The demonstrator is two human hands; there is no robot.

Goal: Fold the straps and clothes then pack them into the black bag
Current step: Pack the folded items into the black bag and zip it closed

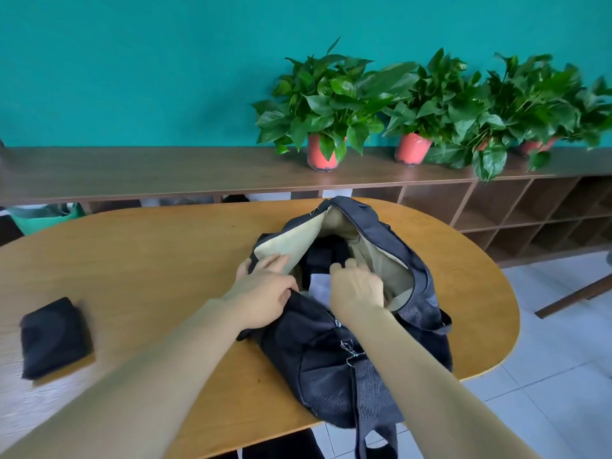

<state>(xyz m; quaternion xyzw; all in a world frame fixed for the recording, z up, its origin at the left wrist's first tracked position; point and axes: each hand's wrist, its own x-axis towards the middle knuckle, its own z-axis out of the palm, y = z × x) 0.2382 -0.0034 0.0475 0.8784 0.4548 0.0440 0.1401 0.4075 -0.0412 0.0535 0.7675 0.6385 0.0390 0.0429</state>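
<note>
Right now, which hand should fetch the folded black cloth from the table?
Probably the left hand: the folded black cloth lies on that side, and the right hand is inside the black bag.

Nothing legible anywhere: no readable print, label, brand, number or sign on the black bag (326, 356), nor on anything near or far around it.
</note>
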